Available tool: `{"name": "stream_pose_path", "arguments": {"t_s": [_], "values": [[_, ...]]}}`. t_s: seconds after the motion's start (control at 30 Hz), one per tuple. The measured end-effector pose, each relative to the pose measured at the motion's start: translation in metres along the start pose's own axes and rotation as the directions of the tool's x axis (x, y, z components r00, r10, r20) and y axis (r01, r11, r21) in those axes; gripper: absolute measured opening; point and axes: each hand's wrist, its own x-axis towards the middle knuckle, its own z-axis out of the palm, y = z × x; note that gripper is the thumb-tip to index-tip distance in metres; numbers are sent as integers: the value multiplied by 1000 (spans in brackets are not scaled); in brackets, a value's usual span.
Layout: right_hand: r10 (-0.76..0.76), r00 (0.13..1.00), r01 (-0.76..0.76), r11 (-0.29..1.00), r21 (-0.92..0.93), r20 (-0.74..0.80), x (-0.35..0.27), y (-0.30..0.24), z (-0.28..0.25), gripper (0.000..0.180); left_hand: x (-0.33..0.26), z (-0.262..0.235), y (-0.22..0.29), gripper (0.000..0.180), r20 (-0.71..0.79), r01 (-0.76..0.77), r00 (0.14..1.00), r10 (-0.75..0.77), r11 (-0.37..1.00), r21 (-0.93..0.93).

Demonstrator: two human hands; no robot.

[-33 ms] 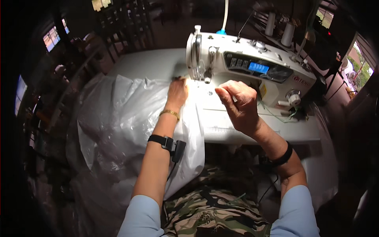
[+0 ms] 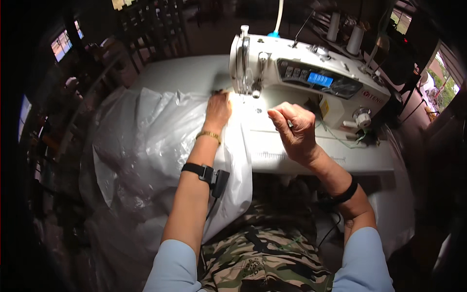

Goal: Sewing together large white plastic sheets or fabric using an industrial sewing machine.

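My left hand [image 2: 217,109] is at the far edge of a shiny white plastic sheet [image 2: 146,131], just left of the needle area of a white sewing machine [image 2: 301,78]. Its fingers are curled in at the sheet's edge, and their tips are partly hidden in the glare. Right of the needle, my right hand [image 2: 295,129] is raised above the machine bed, fingers bent and thumb against the forefinger. Whatever it may pinch is too small to see. The sheet spreads over the table's left side and drapes down toward my lap.
The sewing table [image 2: 185,70] has a ruler strip [image 2: 272,155] along its front. Green thread [image 2: 348,143] lies below the handwheel [image 2: 362,117]. Thread cones [image 2: 355,40] stand behind the machine. A black cabled device [image 2: 220,182] is strapped to my left forearm.
The view has shifted very slightly. Both hands keep almost the same place and shape, and the sheet lies as before.
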Motion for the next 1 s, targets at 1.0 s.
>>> {"name": "stream_pose_path", "arguments": {"t_s": [1.0], "values": [[321, 907, -303, 947, -107, 273, -77, 43, 16, 34, 19, -8, -4, 10, -77, -20, 997, 16, 998, -54]]}}
